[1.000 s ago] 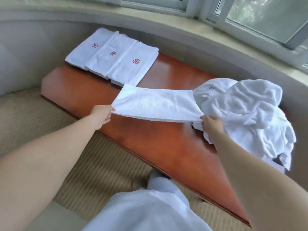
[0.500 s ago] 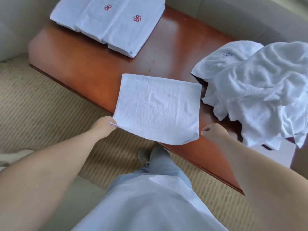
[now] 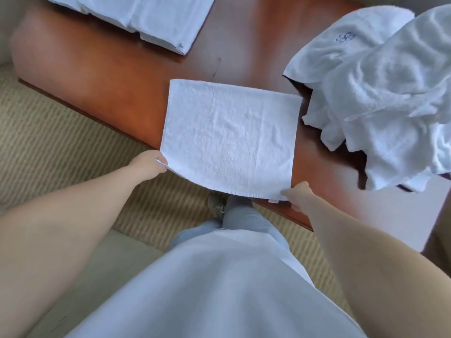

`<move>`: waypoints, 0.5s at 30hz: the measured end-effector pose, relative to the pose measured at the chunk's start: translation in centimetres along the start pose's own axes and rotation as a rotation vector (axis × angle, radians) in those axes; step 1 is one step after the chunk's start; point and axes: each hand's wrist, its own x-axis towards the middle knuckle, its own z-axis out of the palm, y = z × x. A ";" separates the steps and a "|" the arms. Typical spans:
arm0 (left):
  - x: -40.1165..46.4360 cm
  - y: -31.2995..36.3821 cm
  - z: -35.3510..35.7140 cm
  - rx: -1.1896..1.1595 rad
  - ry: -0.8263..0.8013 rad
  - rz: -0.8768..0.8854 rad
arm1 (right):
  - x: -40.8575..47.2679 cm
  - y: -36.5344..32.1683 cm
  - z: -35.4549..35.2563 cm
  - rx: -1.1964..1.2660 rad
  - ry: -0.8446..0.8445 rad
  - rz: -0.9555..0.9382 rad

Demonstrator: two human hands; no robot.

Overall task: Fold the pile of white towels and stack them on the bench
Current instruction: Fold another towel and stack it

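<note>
A white towel [image 3: 229, 137] lies spread flat on the reddish wooden bench [image 3: 109, 89], its near edge hanging past the bench's front edge. My left hand [image 3: 148, 162] pinches its near left corner. My right hand [image 3: 299, 195] pinches its near right corner. A crumpled pile of white towels [image 3: 380, 93] sits on the bench to the right, apart from the flat towel. Folded white towels [image 3: 146, 18] lie side by side at the far left of the bench, partly cut off by the frame's top.
A ribbed beige carpet [image 3: 56, 140] covers the floor in front of the bench. My light-blue clothing [image 3: 214, 276] fills the bottom middle, with a shoe [image 3: 216, 206] just below the bench edge. A pale surface [image 3: 400, 215] lies at the right under the pile.
The towel, first held stretched above the bench, has been drawn toward me and laid flat. Both hands slid to its near corners. The camera tilted down and closer.
</note>
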 end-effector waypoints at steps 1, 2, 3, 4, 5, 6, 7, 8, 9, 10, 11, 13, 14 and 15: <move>0.1 -0.3 0.1 -0.003 -0.003 -0.005 | 0.0 0.5 0.7 0.134 0.004 0.048; 0.2 -0.6 0.2 -0.003 -0.005 -0.010 | 0.0 0.7 1.4 0.240 0.018 0.085; 0.3 -0.7 0.3 0.001 -0.009 -0.011 | 0.1 0.8 1.8 0.307 0.032 0.107; 0.3 -0.9 0.4 0.008 -0.011 -0.010 | 0.3 0.9 2.2 0.346 0.038 0.113; 0.4 -1.1 0.6 0.011 -0.008 -0.010 | 0.3 0.9 2.4 0.373 0.033 0.109; 0.3 -1.2 0.7 0.011 -0.002 -0.011 | 0.3 0.9 2.5 0.398 0.028 0.105; 0.3 -1.3 0.7 0.008 0.004 -0.011 | 0.1 0.8 2.5 0.424 0.027 0.103; 0.2 -1.4 0.7 0.006 0.008 -0.010 | -0.1 0.7 2.4 0.449 0.029 0.100; 0.1 -1.4 0.6 0.002 0.011 -0.006 | -0.2 0.6 2.2 0.480 0.026 0.097; -0.1 -1.4 0.5 -0.007 0.013 -0.002 | -0.5 0.5 1.9 0.519 0.025 0.089; -0.3 -1.3 0.3 -0.020 0.016 0.003 | -0.8 0.5 1.5 0.554 0.032 0.066; -0.7 -1.1 -0.3 -0.050 0.027 0.015 | -1.3 0.4 0.6 0.516 0.100 -0.043; -0.9 -0.9 -0.7 -0.067 0.035 0.018 | -1.7 0.2 0.1 0.451 0.132 -0.111; -1.1 -0.8 -1.2 -0.084 0.045 0.020 | -2.1 0.0 -0.5 0.398 0.152 -0.172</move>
